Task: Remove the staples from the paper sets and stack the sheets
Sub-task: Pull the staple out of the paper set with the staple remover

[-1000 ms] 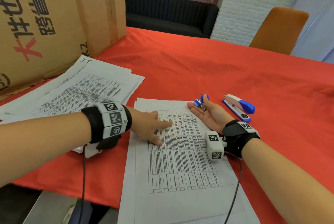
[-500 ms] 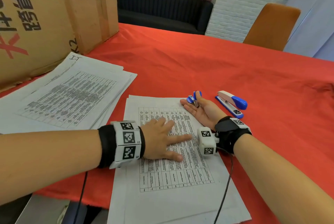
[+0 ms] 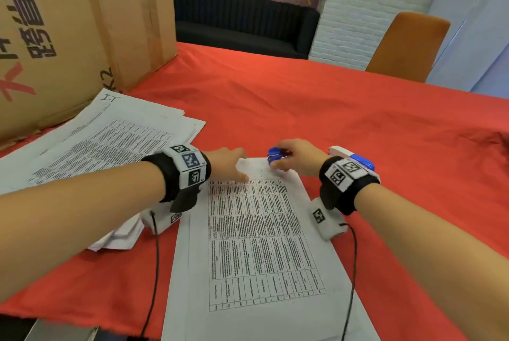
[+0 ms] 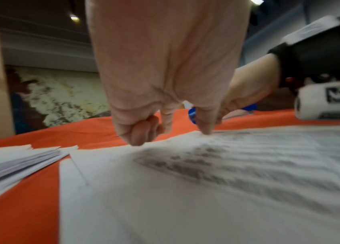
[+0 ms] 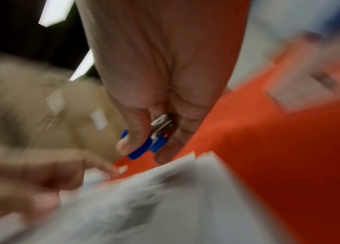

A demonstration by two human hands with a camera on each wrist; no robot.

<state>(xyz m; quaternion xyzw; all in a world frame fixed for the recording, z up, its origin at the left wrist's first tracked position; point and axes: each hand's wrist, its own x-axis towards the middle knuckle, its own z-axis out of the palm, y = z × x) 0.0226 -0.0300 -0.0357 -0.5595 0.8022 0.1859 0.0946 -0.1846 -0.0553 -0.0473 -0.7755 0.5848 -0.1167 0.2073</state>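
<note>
Gripping blue plastic staple remover (image 3: pixel 275 155): right hand (image 3: pixel 300 157), above flat printed sheet (image 3: pixel 256 244).

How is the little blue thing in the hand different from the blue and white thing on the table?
The staple remover is small and pinched in the right hand; the stapler is longer and lies untouched on the cloth. The staple remover is over the paper's top edge; the stapler lies off the paper, partly hidden behind the wrist. Both have blue parts.

right hand (image 3: pixel 296 157) turned palm-down, now gripping staple remover (image 3: pixel 275 154) at paper set's (image 3: pixel 256 230) top edge, left hand (image 3: pixel 230 165) slid up
</note>
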